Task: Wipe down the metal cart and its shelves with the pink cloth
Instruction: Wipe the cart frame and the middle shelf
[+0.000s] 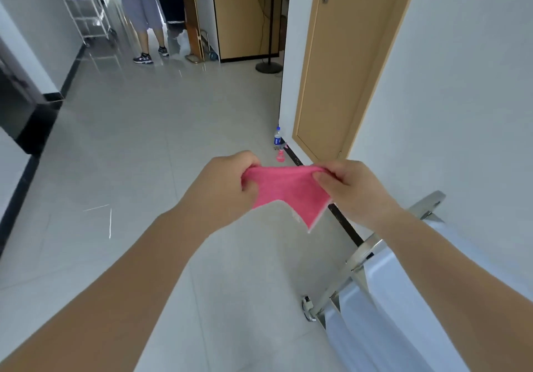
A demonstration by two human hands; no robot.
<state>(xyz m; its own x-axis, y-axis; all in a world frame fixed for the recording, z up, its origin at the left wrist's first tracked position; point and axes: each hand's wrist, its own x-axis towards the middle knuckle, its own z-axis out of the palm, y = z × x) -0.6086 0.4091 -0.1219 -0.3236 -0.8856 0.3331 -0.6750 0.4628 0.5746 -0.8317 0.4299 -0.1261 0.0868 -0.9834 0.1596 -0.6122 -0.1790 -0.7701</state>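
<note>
I hold the pink cloth [288,192] stretched in the air between both hands, above the tiled floor. My left hand [227,184] pinches its left corner and my right hand [352,187] pinches its right corner. A lower corner of the cloth hangs down loose. The metal cart [363,259] stands at the lower right against the white wall. Only its shiny rail, part of a shelf and one caster [308,308] show, below and to the right of the cloth.
A water bottle [277,138] and a pink spray bottle [280,155] stand on the floor by the wooden door [340,62]. Far down the corridor a person [142,10] stands near a white trolley [86,13]; a floor fan [269,25] stands at the back.
</note>
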